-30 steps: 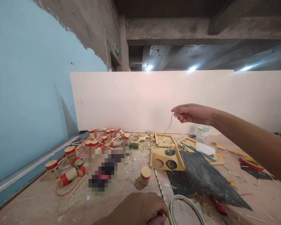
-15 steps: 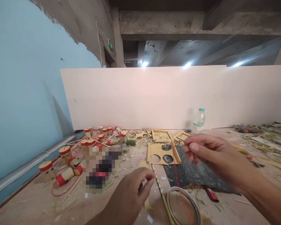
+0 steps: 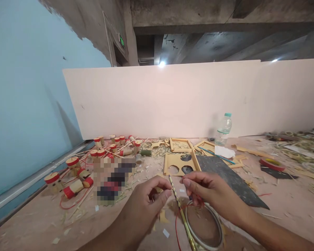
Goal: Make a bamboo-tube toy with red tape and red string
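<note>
My right hand (image 3: 205, 190) is pinched closed on a thin red string (image 3: 176, 226), which loops below the fingers and trails down to the lower edge. My left hand (image 3: 153, 195) has its thumb and forefinger brought together in a pinch; whatever lies between them, if anything, is too small to make out. Between the hands lies a slim rod (image 3: 185, 223) with a dark-and-pale patterned tip and a gold-coloured lower part. A pale round hoop (image 3: 221, 228) rests beside the rod, below my right hand.
Several red-banded bamboo cylinders (image 3: 72, 161) with sticks and red strings crowd the left. Behind my hands are a cardboard tray with round holes (image 3: 169, 158), a dark sheet (image 3: 222, 177) and a plastic bottle (image 3: 225, 127). Red tape (image 3: 272, 164) lies at right. Shavings litter the table.
My right hand has come down and left toward my left hand, bringing the red string along. My left hand stays pinched at nearly the same spot.
</note>
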